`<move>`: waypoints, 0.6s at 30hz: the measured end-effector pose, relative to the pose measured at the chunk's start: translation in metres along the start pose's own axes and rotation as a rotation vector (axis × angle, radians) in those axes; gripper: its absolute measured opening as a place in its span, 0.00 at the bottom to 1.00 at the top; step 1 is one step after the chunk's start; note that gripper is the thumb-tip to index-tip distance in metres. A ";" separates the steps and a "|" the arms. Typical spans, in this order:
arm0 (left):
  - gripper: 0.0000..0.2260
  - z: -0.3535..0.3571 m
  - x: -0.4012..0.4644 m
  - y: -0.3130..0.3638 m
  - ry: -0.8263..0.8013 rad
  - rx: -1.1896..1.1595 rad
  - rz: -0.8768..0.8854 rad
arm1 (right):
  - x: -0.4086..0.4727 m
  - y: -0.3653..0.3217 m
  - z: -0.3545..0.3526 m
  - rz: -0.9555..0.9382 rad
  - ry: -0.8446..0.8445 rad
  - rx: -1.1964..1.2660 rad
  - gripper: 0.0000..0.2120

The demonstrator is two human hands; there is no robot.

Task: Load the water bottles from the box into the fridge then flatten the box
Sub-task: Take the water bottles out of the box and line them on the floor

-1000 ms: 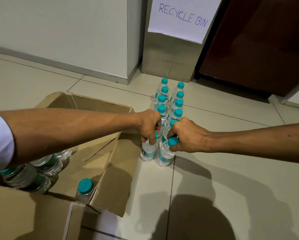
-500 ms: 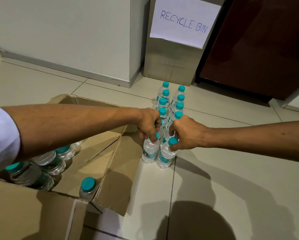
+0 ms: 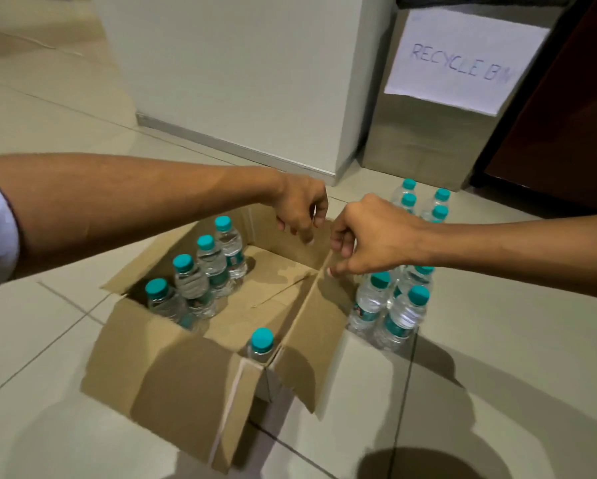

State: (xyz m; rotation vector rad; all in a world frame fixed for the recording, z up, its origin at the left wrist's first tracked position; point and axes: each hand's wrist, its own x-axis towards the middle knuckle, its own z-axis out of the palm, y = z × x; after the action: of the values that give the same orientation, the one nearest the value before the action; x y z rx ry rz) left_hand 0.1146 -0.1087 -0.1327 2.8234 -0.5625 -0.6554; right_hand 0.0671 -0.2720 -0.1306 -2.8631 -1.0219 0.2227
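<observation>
An open cardboard box sits on the tiled floor. Inside it stand several clear water bottles with teal caps along its left side, and one more bottle at its near right corner. To the right of the box, a double row of the same bottles stands on the floor, running back toward the bin. My left hand hovers over the box's far right corner, fingers loosely curled, holding nothing. My right hand hangs beside it above the right flap, fingers loosely curled and empty.
A brown bin with a white sheet reading RECYCLE BIN stands at the back right. A white wall panel rises behind the box. A dark red-brown surface fills the far right. My shadow falls on the near floor.
Both hands have let go of the two nearest floor bottles and moved left, up over the box. The camera view has swung left and down onto the box.
</observation>
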 end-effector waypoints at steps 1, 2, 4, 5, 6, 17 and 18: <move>0.13 0.003 -0.009 -0.009 -0.014 0.027 -0.027 | 0.005 -0.011 0.000 -0.043 -0.007 0.025 0.15; 0.12 0.006 -0.016 -0.019 -0.025 0.055 -0.048 | 0.010 -0.023 0.001 -0.086 -0.010 0.048 0.14; 0.13 0.012 -0.031 -0.038 -0.030 0.113 -0.067 | 0.020 -0.042 0.005 -0.159 -0.007 0.079 0.14; 0.13 0.014 -0.038 -0.047 -0.019 0.148 -0.075 | 0.027 -0.050 0.008 -0.187 -0.008 0.086 0.14; 0.13 0.015 -0.045 -0.056 0.000 0.182 -0.081 | 0.034 -0.057 0.011 -0.210 -0.010 0.090 0.14; 0.19 0.023 -0.077 -0.143 0.072 0.204 -0.251 | 0.162 -0.077 0.036 -0.212 0.034 0.009 0.16; 0.20 0.025 -0.075 -0.146 0.079 0.191 -0.250 | 0.172 -0.078 0.040 -0.212 0.029 0.005 0.19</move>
State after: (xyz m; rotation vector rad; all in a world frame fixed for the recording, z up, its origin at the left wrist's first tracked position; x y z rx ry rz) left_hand 0.0877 0.0521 -0.1647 3.1159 -0.2736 -0.5540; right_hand 0.1434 -0.1009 -0.1777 -2.7177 -1.3048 0.1664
